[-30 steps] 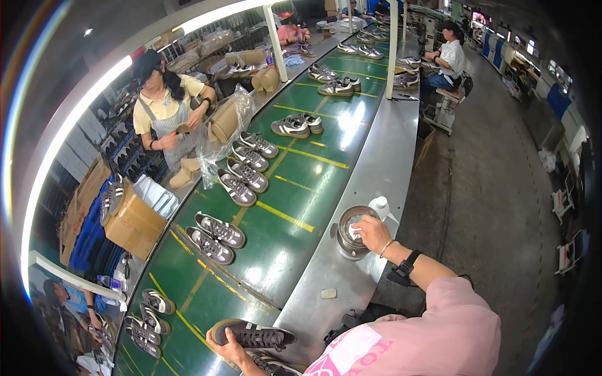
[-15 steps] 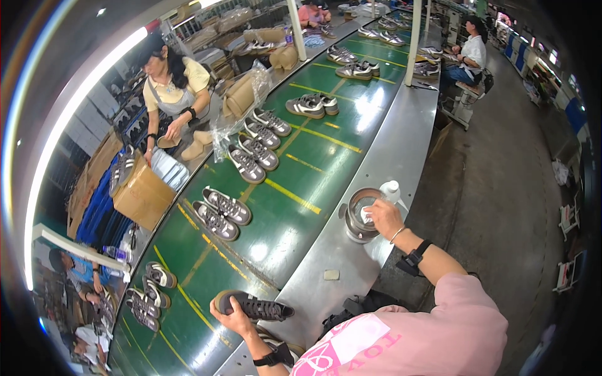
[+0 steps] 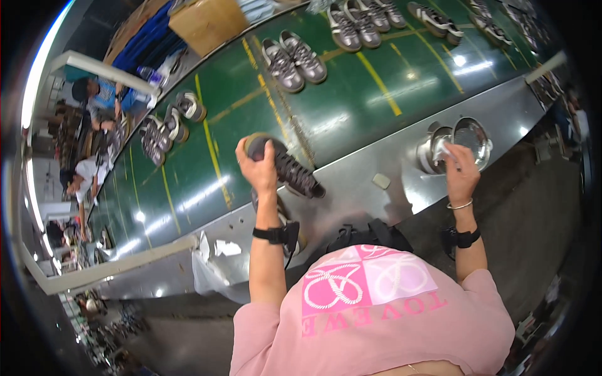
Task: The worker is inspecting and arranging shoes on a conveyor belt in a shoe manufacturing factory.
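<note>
My left hand (image 3: 256,164) grips a dark grey sneaker (image 3: 293,172) by its heel end, its toe pointing right above the metal ledge. Partly hidden behind my left forearm, another shoe (image 3: 286,214) sits on the ledge. My right hand (image 3: 463,169) pinches a small white wad (image 3: 442,150), perhaps cloth, at a round metal pot (image 3: 427,150). Beside that pot, a shiny round lid or dish (image 3: 471,135) stands tilted. A small pale block (image 3: 380,182) lies on the ledge between my hands.
A green conveyor belt (image 3: 251,100) with yellow lines carries several pairs of sneakers (image 3: 293,61). The metal ledge (image 3: 342,194) runs along its near side. White frame posts (image 3: 113,266) and crumpled plastic (image 3: 210,266) are at the left. Co-workers (image 3: 94,100) sit across the belt.
My view has swung left and downward. The round lid or dish now shows tilted beside the pot. My right hand stays at the pot with the white wad; my left still holds the sneaker.
</note>
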The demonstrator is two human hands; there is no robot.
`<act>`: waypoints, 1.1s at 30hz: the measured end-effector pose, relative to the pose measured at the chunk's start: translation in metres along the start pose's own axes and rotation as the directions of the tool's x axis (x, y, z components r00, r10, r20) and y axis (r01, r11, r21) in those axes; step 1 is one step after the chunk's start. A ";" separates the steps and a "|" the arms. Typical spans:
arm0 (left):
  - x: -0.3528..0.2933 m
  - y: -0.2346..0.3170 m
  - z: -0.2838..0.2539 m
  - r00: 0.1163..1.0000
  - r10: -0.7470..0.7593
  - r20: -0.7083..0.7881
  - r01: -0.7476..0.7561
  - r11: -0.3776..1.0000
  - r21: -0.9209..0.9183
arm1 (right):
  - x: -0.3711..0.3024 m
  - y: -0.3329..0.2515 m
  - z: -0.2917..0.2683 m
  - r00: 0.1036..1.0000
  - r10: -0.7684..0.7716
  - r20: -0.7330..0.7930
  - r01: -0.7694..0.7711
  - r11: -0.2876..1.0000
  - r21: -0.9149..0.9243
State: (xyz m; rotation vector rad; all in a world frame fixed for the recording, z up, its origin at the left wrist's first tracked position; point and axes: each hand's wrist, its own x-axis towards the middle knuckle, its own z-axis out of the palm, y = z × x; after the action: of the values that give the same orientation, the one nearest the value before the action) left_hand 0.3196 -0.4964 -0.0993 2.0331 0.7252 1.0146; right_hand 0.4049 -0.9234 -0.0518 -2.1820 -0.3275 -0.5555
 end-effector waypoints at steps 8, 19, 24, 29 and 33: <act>0.001 0.006 -0.002 0.994 -0.069 -0.085 0.066 0.997 -0.043 | -0.091 -0.055 0.171 0.753 -0.415 0.511 0.193 0.881 0.431; -0.040 0.046 0.015 0.988 0.117 -0.099 -0.112 0.992 0.054 | -0.150 0.001 0.254 0.376 -0.488 0.787 0.409 0.850 0.332; -0.037 0.061 0.018 0.987 0.124 -0.105 -0.125 0.992 -0.005 | -0.141 0.004 0.241 0.470 -0.536 0.701 0.433 0.832 0.346; -0.035 0.059 0.020 0.986 0.122 -0.117 -0.120 0.992 0.026 | -0.144 -0.019 0.263 0.562 -0.447 0.696 0.244 0.894 0.377; -0.032 0.054 0.013 0.983 0.094 -0.158 -0.090 0.995 0.032 | -0.123 -0.029 0.227 0.460 -0.532 0.711 0.370 0.843 0.391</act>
State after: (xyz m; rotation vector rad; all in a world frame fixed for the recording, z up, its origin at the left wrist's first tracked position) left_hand 0.3217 -0.5553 -0.0742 2.0391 0.7341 1.2385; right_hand 0.3489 -0.7317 -0.2177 -2.0141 -1.4457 0.2658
